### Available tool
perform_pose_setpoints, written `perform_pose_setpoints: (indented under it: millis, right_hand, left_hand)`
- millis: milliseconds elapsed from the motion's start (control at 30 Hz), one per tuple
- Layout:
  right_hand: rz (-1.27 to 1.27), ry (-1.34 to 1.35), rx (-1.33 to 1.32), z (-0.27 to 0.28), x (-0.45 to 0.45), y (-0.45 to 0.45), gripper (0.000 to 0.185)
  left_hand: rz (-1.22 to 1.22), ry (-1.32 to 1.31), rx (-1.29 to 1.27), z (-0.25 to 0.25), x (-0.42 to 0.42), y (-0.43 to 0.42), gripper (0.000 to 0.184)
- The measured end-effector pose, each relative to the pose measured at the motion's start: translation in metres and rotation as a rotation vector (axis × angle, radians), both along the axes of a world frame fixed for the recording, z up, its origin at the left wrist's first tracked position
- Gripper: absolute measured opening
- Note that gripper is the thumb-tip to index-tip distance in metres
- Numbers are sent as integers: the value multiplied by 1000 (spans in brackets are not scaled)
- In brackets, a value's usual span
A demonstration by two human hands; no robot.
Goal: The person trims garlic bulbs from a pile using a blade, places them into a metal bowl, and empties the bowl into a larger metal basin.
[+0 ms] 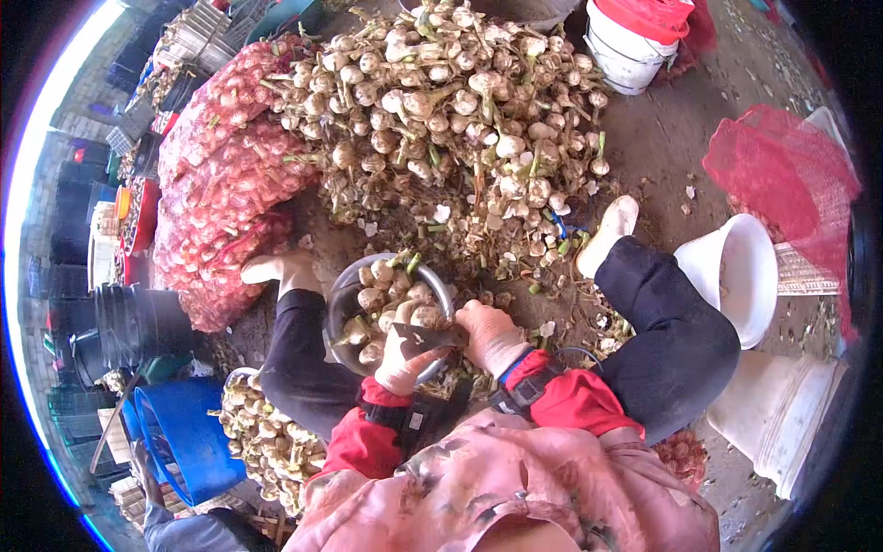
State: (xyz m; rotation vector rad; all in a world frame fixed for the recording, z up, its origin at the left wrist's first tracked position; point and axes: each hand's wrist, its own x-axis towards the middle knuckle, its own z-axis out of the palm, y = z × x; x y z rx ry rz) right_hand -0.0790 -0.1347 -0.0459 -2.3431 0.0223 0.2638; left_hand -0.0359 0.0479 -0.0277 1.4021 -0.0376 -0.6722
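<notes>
Garlic: in the bowl (335, 308) between your legs, apparently set there to catch bulbs below your hands.
Blade: dark, held flat above the bowl's near right side.
Right hand (492, 339): gripped the blade (423, 341) at its right end, seemingly to steer it.
Left hand (402, 366): curled against the blade's left part; whether it gripped a bulb, you couldn't tell.
Heap (414, 101): far side, facing you, likely for easy reach.
Sacks (221, 184): far left, netted, beside the heap.
White bucket (754, 276): right, tipped.
</notes>
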Motion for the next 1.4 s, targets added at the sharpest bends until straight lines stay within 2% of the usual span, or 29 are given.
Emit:
perform_pose_setpoints:
  millis: [67, 133, 200, 267, 300, 333, 400, 433, 467, 533, 567, 633, 733, 767, 800, 867, 900, 933, 1033, 1067, 1100, 1133, 1167, 1200, 1233, 1267, 1300, 1367, 1400]
  right_hand:
    - [6, 45, 37, -15, -2, 0, 20]
    - [-243, 3, 387, -59, -8, -9, 22]
    - [-403, 606, -84, -94, -15, -53, 23]
    - [-799, 254, 1, -99, -10, -45, 19]
    - [-814, 9, 121, -126, -2, -34, 20]
    - [-802, -79, 162, -72, 2, -24, 22]
    - [-510, -426, 247, -43, 1, -16, 26]
    - [-425, -446, 312, -39, -1, -10, 28]
    - [-339, -468, 375, -35, -2, -3, 30]
    - [-345, -390, 450, -31, 0, 13, 29]
    - [-335, -394, 499, -22, 3, 13, 27]
    - [-364, -397, 635, -15, 9, 17, 26]
    - [-366, -407, 489, -13, 9, 13, 25]
    - [-313, -271, 536, -46, 7, 8, 24]
    - [-307, -91, 453, -67, 0, 5, 23]
    - [-108, 116, 285, -79, -7, -2, 24]
    - [-24, 194, 242, -80, -10, -2, 25]
    - [-11, 286, 336, -75, -11, 1, 25]
    - [-177, 232, 598, -97, -12, 20, 25]
    - [-229, 304, 666, -103, -11, 15, 21]
    - [-286, 372, 731, -108, -9, 10, 19]
    - [-491, 595, 695, -128, -19, 10, 14]
    - [-456, 494, 627, -156, -29, 7, 13]
    - [-406, 398, 556, -174, -35, 5, 13]
    - [-582, 357, 576, -146, -25, -1, 13]
    - [-582, 356, 578, -147, -20, -7, 13]
    - [-717, 247, 541, -149, -17, -14, 13]
    - [-904, 21, 552, -158, -14, -30, 14]
    - [-1034, 124, 463, -148, -8, -38, 15]
  left_hand:
    - [19, 76, 8, 19, -4, -14, 87]
    - [122, 63, 259, 21, -5, -14, 89]
    - [13, -382, 220, 42, -14, -5, 83]
    - [308, -156, 29, 58, -5, -10, 79]
    - [380, -62, -176, 54, 3, -8, 79]
    - [319, -100, -247, 59, 9, -12, 69]
    - [376, 9, -165, 15, 20, 9, 55]
    - [451, 70, -374, 53, 17, -20, 51]
    - [534, 177, -472, 47, 13, -17, 57]
    - [608, 282, -700, 20, 16, -16, 65]
    - [599, 288, -700, 21, 13, -19, 65]
    - [657, 271, -532, 23, 4, -28, 72]
    - [588, 315, -627, 20, -3, -35, 68]
    - [539, 305, -663, 19, -4, -38, 66]
    - [533, 309, -660, 13, -6, -33, 66]
    - [525, 329, -505, 3, -4, -28, 71]
    - [427, 415, -602, 10, -7, -23, 73]
    - [537, 472, -621, 4, -6, -16, 74]
    - [628, 402, -497, -2, -5, -16, 66]
    - [656, 348, -417, 2, -1, -26, 63]
    - [698, 351, -585, -5, 9, -23, 60]
    - [745, 292, -597, 35, 17, -48, 49]
    - [626, 83, -493, 53, 31, -58, 46]
    - [586, 9, -460, 68, 41, -57, 41]
    - [549, -66, -428, 82, 52, -56, 37]
    - [612, 108, -394, 90, 59, -51, 34]
    - [417, 253, -380, 102, 63, -49, 35]
    - [235, 215, -31, 42, 79, 29, 43]
    - [69, 221, 259, 35, 87, 45, 60]
